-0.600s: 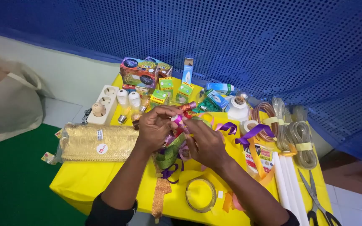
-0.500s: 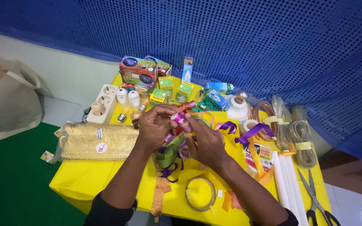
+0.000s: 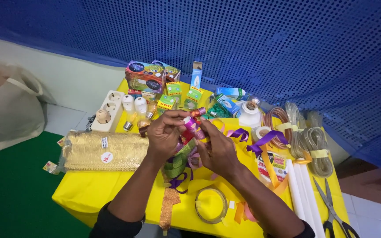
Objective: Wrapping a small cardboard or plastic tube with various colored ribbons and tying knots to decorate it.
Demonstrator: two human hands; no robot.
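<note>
Over the middle of a yellow table [image 3: 93, 189], my left hand [image 3: 166, 132] and my right hand [image 3: 217, 150] meet on a small pink ribbon spool [image 3: 192, 124]. My left fingers pinch the spool from above. My right fingers hold it from below, at its lower end. Under both hands lies a tangle of green ribbon [image 3: 177, 161], purple ribbon [image 3: 179, 181] and pink strips. A gold glitter ribbon [image 3: 169, 207] hangs toward the front edge. A roll of clear tape [image 3: 211, 205] lies just in front of my right wrist.
A gold mesh roll in plastic [image 3: 104, 151] lies at left, behind it a white power strip [image 3: 107, 111] and light bulbs [image 3: 134, 108]. Small boxes [image 3: 148, 77] stand at the back. Coiled cables [image 3: 316, 147], white tubes [image 3: 303, 194] and scissors [image 3: 331, 209] fill the right. A cloth bag [image 3: 7, 110] sits on the floor.
Both hands stay on the spool in the same place; the fingers have shifted only slightly. Nothing else on the table has moved.
</note>
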